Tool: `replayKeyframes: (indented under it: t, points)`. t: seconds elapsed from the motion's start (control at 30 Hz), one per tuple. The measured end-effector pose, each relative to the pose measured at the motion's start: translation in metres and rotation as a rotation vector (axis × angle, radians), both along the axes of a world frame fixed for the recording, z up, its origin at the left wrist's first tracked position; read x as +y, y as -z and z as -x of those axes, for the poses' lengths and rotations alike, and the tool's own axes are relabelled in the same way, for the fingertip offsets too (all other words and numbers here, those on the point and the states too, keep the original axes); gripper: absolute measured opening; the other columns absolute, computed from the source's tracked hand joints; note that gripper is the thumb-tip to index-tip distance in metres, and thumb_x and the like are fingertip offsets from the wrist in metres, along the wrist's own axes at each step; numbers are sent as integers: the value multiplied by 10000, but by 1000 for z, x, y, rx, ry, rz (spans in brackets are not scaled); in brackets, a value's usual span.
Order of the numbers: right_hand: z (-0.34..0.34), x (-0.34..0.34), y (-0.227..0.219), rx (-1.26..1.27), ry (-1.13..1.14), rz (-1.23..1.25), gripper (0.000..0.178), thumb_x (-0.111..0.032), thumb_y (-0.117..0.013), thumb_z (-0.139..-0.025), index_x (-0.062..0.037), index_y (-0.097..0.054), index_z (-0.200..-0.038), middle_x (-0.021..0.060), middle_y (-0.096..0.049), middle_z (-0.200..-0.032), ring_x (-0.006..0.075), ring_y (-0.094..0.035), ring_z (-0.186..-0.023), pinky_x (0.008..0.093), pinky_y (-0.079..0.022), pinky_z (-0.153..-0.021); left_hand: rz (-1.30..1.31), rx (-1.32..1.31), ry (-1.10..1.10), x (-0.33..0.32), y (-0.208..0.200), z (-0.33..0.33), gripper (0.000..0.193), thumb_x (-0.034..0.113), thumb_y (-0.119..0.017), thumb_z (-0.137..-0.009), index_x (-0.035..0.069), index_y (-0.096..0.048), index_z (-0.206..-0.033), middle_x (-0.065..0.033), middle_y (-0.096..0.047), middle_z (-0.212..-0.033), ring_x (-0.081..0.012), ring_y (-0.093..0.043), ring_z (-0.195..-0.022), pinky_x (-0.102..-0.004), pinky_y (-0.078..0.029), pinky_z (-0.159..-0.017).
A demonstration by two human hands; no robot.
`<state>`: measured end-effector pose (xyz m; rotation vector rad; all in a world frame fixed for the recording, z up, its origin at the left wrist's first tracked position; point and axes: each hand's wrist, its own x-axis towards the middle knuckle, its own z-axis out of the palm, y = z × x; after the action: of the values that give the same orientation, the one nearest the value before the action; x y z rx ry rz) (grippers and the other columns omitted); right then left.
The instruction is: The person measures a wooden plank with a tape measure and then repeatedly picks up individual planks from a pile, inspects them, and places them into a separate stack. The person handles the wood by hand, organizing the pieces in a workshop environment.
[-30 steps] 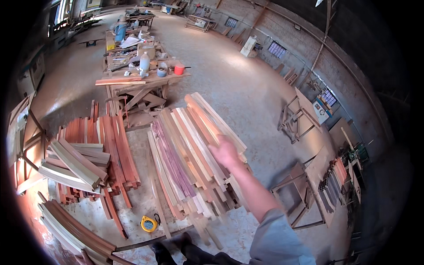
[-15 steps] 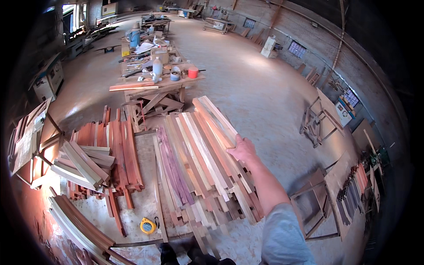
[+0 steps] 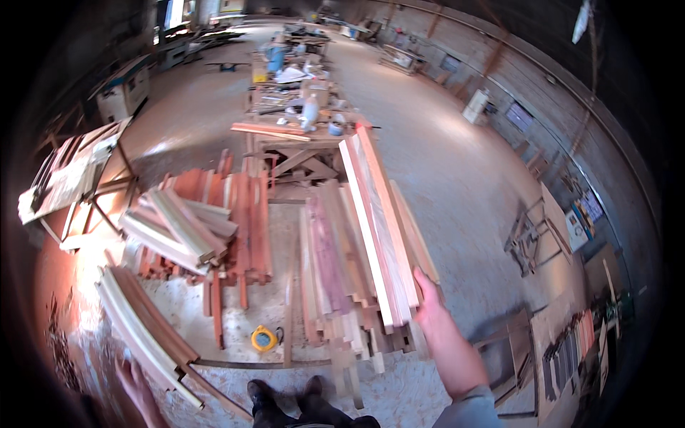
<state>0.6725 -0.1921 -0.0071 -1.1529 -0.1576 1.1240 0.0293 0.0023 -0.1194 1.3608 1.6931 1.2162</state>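
Note:
My right hand (image 3: 432,303) grips the lower end of a few long wooden strips (image 3: 382,228), cream, pinkish and orange, lying side by side. They tilt up over the pile of mixed wooden strips (image 3: 330,267), hiding its right part. Only the thumb side of that hand shows clearly. My left hand (image 3: 135,389) is at the lower left with fingers stretched out, holding nothing. It is nearest to a stack of long pale and brown strips (image 3: 143,324). A yellow tape measure (image 3: 263,339) lies between the stacks.
Reddish strips (image 3: 250,235) are stacked left of centre, with pale strips (image 3: 178,221) crosswise on them. Beyond stands a cluttered workbench (image 3: 335,139) with bottles and tools. A wooden rack (image 3: 107,185) stands left; frames and boards (image 3: 514,349) stand right. My shoes (image 3: 260,387) show below.
My right hand has lifted the strips off the pile and swung them more upright. My left hand has come further into view at the lower left. The whole view has shifted right.

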Motion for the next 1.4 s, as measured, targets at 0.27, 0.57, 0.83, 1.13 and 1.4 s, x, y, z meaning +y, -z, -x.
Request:
replayKeyframes:
  t: [0.27,0.57,0.83,1.13,1.4]
  points:
    - [189,34,4,-63,-422,-84,848,-534,-686,-810,-13,-400,-1416,126,-579,-1268,232,-575,-1135,372,-479,-936,174,-512,722,-10,-94,-148,721,106,-626,-885,64,-242,-1494,-136,-453,-1363,-247,-502,-1179,-365,-459,-959]
    - [379,103,7,-1711,-732,216,873,-258,-827,-666,57,-374,-1343,264,-517,-1150,437,-524,-1028,503,-435,-903,403,-1199,309,-13,-56,-144,379,183,-669,-886,16,-533,-1198,-85,-657,-1046,-182,-639,-942,-364,-527,-834]
    - [401,116,30,-1399,-907,150,830,-255,-778,-738,52,-334,-1369,252,-508,-1185,389,-542,-1116,430,-476,-924,544,-1403,239,-8,-20,-83,261,71,-640,-870,30,-576,-1120,-83,-684,-989,-212,-675,-894,-390,-559,-840]
    - [397,130,51,-1259,-834,-72,552,-88,-684,-822,74,-452,-1296,238,-551,-1169,366,-587,-1057,401,-490,-891,530,-1434,226,0,-5,-62,253,92,-641,-880,50,-571,-1120,-67,-682,-984,-190,-669,-908,-379,-555,-847]
    - [416,136,61,-1395,-833,-122,580,-111,-683,-831,85,-427,-1313,247,-543,-1204,373,-573,-1085,400,-485,-910,496,-1408,184,6,-8,-52,265,111,-647,-871,14,-604,-1113,-96,-685,-996,-228,-677,-924,-408,-555,-873]
